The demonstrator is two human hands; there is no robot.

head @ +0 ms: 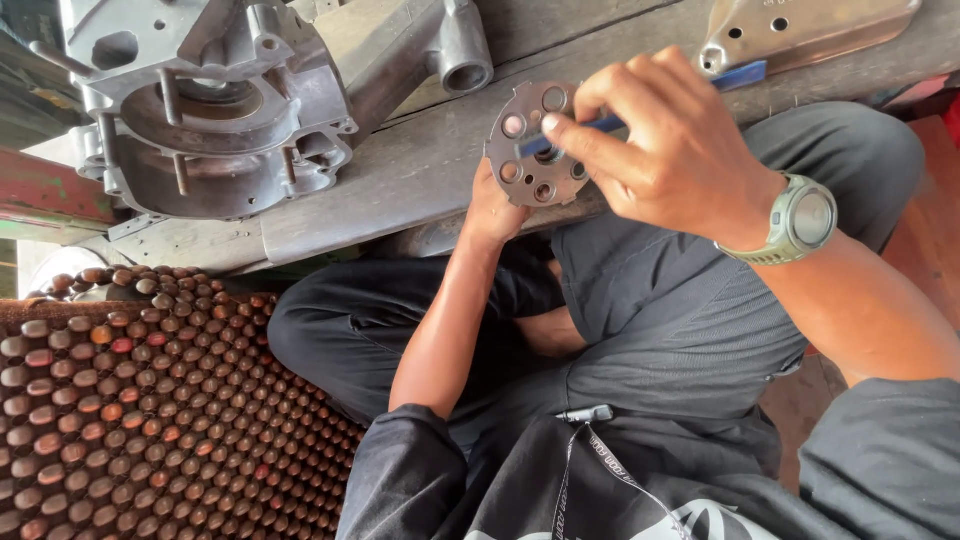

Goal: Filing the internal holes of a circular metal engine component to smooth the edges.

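Note:
My left hand (492, 212) holds a round grey metal plate (527, 150) with several holes, gripping it from behind and below. My right hand (660, 150) pinches a blue-handled tool (745, 73); its tip rests on the plate near the centre hole. A grey-green watch (795, 222) sits on my right wrist. Both hands are raised over my lap, in front of the wooden bench edge.
A large grey metal engine casing (215, 105) with studs stands on the wooden bench (420, 170) at upper left. A flat metal bracket (800, 30) lies at upper right. A mat of brown wooden beads (150, 400) fills the lower left. My dark trousers (660, 310) are below.

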